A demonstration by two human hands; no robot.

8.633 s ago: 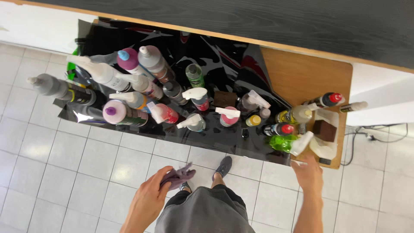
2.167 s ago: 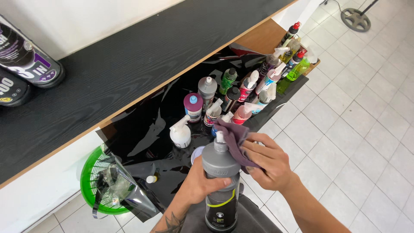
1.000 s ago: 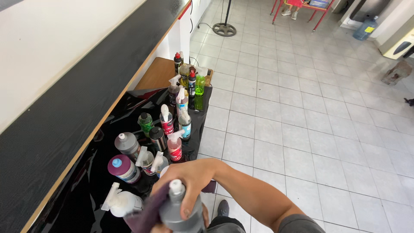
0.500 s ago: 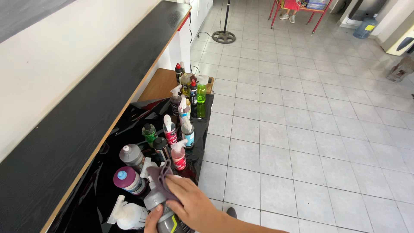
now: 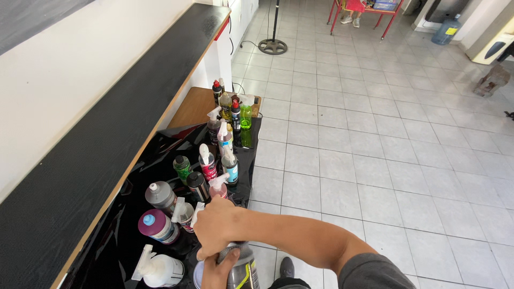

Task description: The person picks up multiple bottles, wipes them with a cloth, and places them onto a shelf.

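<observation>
the right arm is bare from wrist to past the elbow, ending in a short grey sleeve [image 5: 375, 270] at the shoulder. the right hand [image 5: 217, 225] and left hand [image 5: 217, 270] wear no gloves, rings or watch. a dark shoe [image 5: 286, 266] shows below, on the floor.

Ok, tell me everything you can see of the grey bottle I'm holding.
The grey bottle stands roughly upright at the bottom edge of the view, over the near end of the black shelf. It looks like smooth plastic with a yellow-marked label. The right hand covers its top; the left hand grips its side. Its base is out of view.
</observation>
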